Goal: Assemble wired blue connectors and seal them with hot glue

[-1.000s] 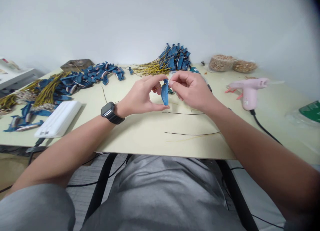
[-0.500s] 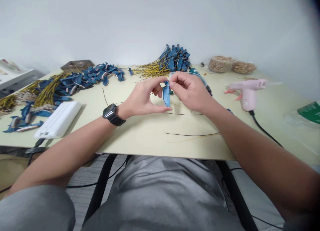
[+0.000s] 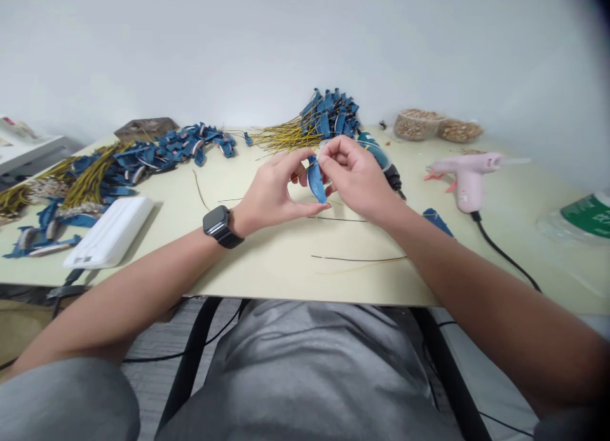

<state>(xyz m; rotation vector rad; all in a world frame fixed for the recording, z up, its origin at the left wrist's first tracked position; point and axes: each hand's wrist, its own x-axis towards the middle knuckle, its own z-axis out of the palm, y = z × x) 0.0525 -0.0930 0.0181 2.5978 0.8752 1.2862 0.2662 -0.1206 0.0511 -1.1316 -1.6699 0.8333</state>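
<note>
Between the thumb and fingers of my left hand (image 3: pixel 279 183) is a small blue curved piece (image 3: pixel 316 180), held on edge above the table. A thin wire runs from it toward my left palm. My right hand (image 3: pixel 357 174) is closed, its thumb and fingertips pinched at the piece's upper right edge. Whether those fingertips also grip something tiny is hidden. Below the hands, dark thin wires (image 3: pixel 357 259) lie on the table. Another blue piece (image 3: pixel 437 222) rests beside my right forearm.
Blue pieces on yellow stems (image 3: pixel 328 114) are heaped at the back, with more blue pieces (image 3: pixel 166 145) at left. A white power bank (image 3: pixel 110 231) lies left. A pink glue gun (image 3: pixel 469 174) with a cord stands right, near tubs of tan bits (image 3: pixel 417 124). A teal tool (image 3: pixel 376 150) lies behind my right hand.
The blue curved piece has tilted, its lower end swinging slightly right. My right hand has shifted slightly left along its edge. The view has moved a little, showing more of the blue piece by my forearm.
</note>
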